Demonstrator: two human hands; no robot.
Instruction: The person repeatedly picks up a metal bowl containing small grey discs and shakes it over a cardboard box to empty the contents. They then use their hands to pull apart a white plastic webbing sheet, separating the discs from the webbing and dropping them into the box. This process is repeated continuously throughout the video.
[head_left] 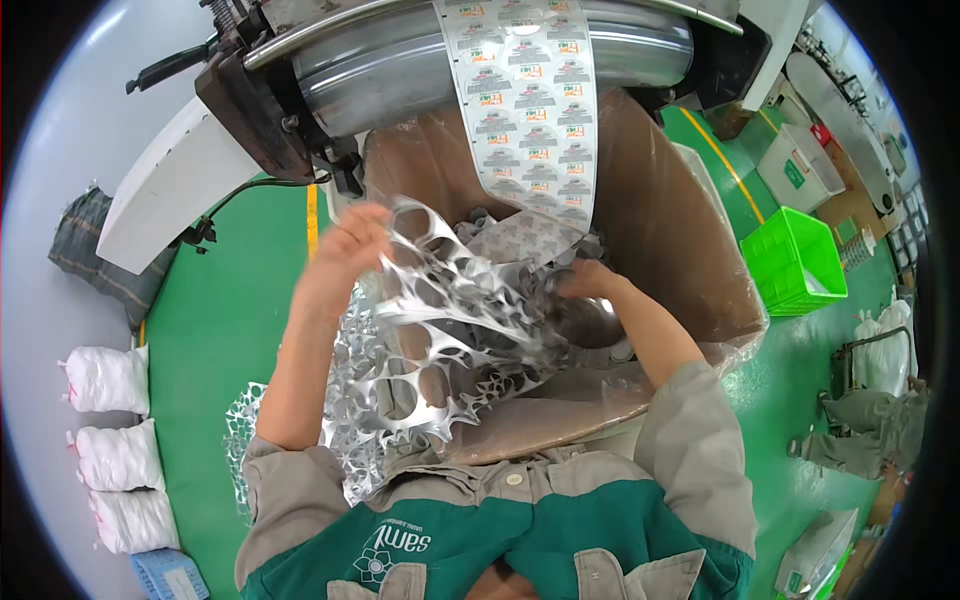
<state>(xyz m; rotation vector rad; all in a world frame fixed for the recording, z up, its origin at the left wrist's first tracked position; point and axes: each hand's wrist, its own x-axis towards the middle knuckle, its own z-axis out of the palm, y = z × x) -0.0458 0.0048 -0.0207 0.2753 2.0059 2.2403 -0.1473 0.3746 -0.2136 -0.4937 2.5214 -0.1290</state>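
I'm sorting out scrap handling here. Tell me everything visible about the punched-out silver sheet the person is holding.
The punched sheet is a thin, shiny silver web, like foil or plastic film, riddled with rounded cut-outs. It is crumpled and stretched between the left hand, raised and gripping its upper edge, and the right hand, at its far side. It hangs over a lined cardboard box, trailing down toward the green floor.

We are listing: silver foil web (pixel 440 330), punched with round holes; silver foil strip (pixel 530 110), printed in grey and orange lid shapes; brown carton (pixel 660 230); green floor (pixel 220 320); bright green crate (pixel 795 262); white sacks (pixel 110 380); grey-and-green uniform (pixel 560 520).
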